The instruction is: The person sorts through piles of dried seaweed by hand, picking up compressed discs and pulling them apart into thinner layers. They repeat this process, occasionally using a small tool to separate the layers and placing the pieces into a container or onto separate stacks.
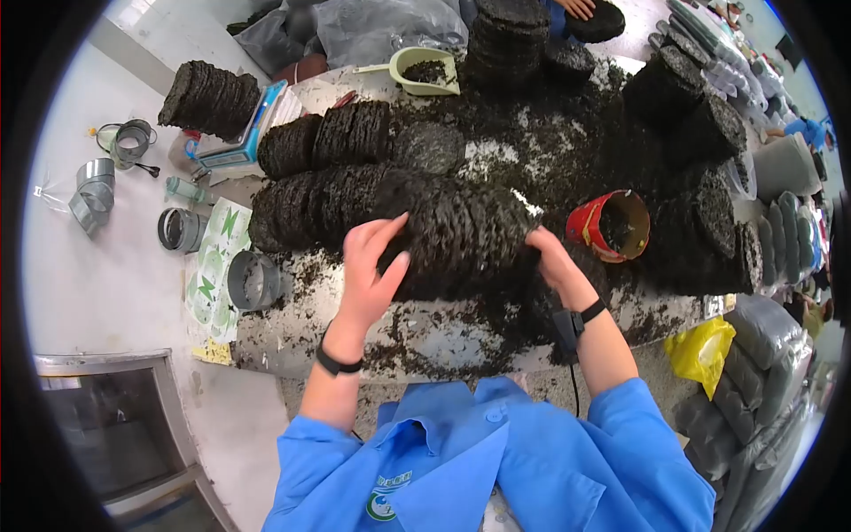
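Note:
A row of dark, round, pressed discs (461, 235) lies on its side across the table in front of me. My left hand (370, 266) is at the row's left end, with fingers and thumb spread against the discs. At the right end, my right hand (558, 259) presses its fingers on the last disc, and part of that hand's grip is hidden behind the stack. The discs are held between both hands. Behind my left hand, another row of the same discs (310, 206) continues to the left.
A red bucket (612, 226) stands right of my right hand. Grey rings (253, 281) lie at the left, near a blue scale (235, 146) carrying discs. A green scoop (427, 73) sits at the back. Tall disc stacks (678, 177) stand right. Another person's hand (578, 7) shows at the top.

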Motion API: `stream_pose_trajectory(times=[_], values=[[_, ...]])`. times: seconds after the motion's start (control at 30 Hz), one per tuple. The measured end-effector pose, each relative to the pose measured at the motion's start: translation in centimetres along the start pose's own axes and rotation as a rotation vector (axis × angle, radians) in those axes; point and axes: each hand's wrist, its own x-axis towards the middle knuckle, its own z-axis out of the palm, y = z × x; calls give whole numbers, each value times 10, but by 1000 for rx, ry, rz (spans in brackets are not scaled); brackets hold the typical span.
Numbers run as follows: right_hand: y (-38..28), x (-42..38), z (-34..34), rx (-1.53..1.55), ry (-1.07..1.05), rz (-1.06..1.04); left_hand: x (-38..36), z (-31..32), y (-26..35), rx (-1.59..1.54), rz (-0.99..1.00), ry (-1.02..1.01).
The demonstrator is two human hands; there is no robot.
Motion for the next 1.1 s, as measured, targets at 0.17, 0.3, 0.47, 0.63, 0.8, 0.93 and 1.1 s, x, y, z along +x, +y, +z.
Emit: stream_pose_trajectory(times=[0.17,0.3,0.47,0.63,0.8,0.93,1.1], values=[[127,-23,40,363,-382,493,-80,-31,41,166,-70,-146],[238,-21,53,458,-351,592,-134,12,9,247,-264,-189],[243,-65,44,-557,169,-20,-141,42,-8,215,-313,-186],[179,-119,54,-165,92,-195,-139,72,9,337,-263,-225],[189,-112,53,33,60,8,-142,81,18,388,-252,-234],[189,-96,47,-35,-3,23,-144,86,23,388,-267,-211],[130,-109,18,-331,153,-161,-136,114,45,326,-378,-114]])
